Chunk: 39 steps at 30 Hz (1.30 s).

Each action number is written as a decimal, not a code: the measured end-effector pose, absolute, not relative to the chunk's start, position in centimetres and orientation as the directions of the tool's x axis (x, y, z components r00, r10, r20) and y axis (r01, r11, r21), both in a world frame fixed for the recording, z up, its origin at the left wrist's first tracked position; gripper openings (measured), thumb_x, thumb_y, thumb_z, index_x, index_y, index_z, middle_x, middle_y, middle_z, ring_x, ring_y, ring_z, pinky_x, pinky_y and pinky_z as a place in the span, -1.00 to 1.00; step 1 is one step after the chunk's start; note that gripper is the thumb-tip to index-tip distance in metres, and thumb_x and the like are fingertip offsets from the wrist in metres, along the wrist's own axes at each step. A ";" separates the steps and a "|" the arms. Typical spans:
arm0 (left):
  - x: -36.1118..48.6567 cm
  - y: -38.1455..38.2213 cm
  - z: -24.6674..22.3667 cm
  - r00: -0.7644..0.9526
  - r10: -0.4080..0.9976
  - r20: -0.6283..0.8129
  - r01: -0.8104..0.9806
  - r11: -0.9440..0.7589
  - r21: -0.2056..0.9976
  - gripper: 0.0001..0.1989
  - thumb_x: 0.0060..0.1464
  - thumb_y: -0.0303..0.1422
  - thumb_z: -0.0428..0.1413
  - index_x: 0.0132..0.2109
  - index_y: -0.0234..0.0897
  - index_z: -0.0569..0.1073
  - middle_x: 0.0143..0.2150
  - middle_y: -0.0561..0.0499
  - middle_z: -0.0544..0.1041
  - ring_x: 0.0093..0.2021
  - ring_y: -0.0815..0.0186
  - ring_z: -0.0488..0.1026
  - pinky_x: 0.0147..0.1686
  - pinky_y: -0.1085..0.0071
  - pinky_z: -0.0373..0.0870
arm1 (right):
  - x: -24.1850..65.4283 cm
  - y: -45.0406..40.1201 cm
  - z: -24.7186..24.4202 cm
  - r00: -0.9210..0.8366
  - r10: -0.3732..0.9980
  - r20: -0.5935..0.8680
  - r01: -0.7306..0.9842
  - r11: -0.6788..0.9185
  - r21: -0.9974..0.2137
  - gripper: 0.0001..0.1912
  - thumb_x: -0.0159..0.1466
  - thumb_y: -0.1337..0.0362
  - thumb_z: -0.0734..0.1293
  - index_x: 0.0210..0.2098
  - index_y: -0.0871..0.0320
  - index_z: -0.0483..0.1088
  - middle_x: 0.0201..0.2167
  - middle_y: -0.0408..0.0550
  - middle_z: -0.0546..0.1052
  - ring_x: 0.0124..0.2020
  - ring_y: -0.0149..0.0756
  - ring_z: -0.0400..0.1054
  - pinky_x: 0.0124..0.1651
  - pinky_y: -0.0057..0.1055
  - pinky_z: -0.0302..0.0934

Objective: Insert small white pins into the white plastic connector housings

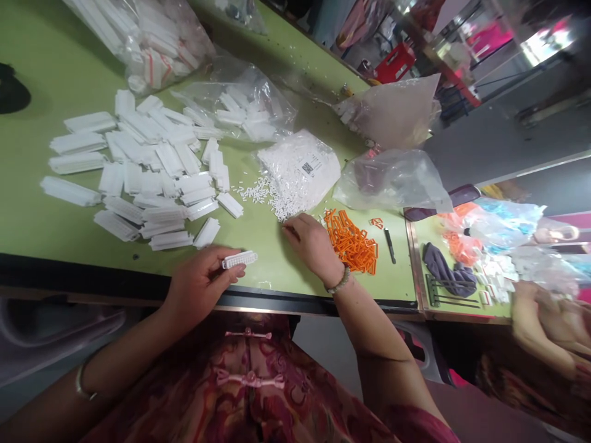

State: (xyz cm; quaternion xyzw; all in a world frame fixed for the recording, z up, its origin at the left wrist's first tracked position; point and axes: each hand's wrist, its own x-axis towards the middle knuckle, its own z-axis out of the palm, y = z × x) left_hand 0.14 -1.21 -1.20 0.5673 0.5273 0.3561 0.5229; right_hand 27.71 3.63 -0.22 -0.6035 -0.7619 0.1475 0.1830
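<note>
Between the thumb and fingers of my left hand (203,277) is a white slotted plastic piece (240,259), held near the table's front edge. My right hand (311,243) has its fingers bent together at the near edge of a heap of tiny white pieces (277,200); whatever is between its fingertips is too small to make out. The heap spills from a clear bag (307,169) with a printed label. Right of my right hand lies a pile of orange plastic frames (351,243). Many white slotted pieces (152,172) are spread over the left of the table.
Clear bags of white parts (157,43) stand at the back left. Two more plastic bags (392,178) lie behind the orange pile. A dark tweezer-like tool (390,246) is right of it. At far right are a dark cloth (446,271) and another person's arms (545,320).
</note>
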 end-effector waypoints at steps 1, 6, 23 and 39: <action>0.2 -1.2 -1.1 0.189 0.969 -0.156 0.216 0.114 0.970 -0.66 0.16 -0.07 0.30 -0.08 -0.22 0.66 -0.34 -0.04 0.75 -0.36 0.14 0.72 -0.28 0.32 0.64 | 27.5 3.8 -0.2 -0.211 0.975 0.077 0.882 0.223 -0.416 -0.86 0.43 0.41 0.35 -0.24 0.16 0.55 -0.25 0.06 0.59 -0.21 -0.21 0.44 -0.10 -0.25 0.32; 0.3 -1.1 -0.8 0.162 0.972 -0.168 0.211 0.133 0.968 -0.70 0.13 -0.12 0.31 -0.09 -0.22 0.66 -0.35 -0.02 0.75 -0.38 0.16 0.71 -0.31 0.35 0.63 | 25.4 3.0 0.8 -0.238 0.971 0.008 0.729 0.184 -0.659 -0.91 0.41 0.35 0.39 -0.25 0.15 0.54 -0.33 -0.06 0.59 -0.33 -0.33 0.40 -0.20 -0.34 0.30; 0.4 -1.2 -1.1 0.163 0.986 -0.024 0.323 -0.030 0.946 -0.74 0.19 -0.16 0.24 -0.16 -0.26 0.64 -0.22 -0.07 0.71 -0.24 0.20 0.65 -0.18 0.35 0.53 | 22.3 0.6 1.1 -0.359 0.932 0.050 0.502 0.238 -0.832 -0.90 0.43 0.35 0.42 -0.23 0.09 0.59 -0.32 -0.13 0.57 -0.34 -0.38 0.37 -0.24 -0.40 0.28; 0.1 -1.5 -2.2 0.285 0.946 0.157 0.459 -0.278 0.844 -0.73 0.37 -0.21 0.13 -0.06 -0.27 0.65 -0.13 -0.13 0.72 -0.12 0.15 0.65 -0.04 0.32 0.56 | 21.7 0.8 1.8 -0.361 0.919 -0.159 0.517 0.055 -0.854 -0.92 0.40 0.37 0.42 -0.25 0.12 0.49 -0.33 -0.19 0.50 -0.37 -0.43 0.26 -0.26 -0.43 0.19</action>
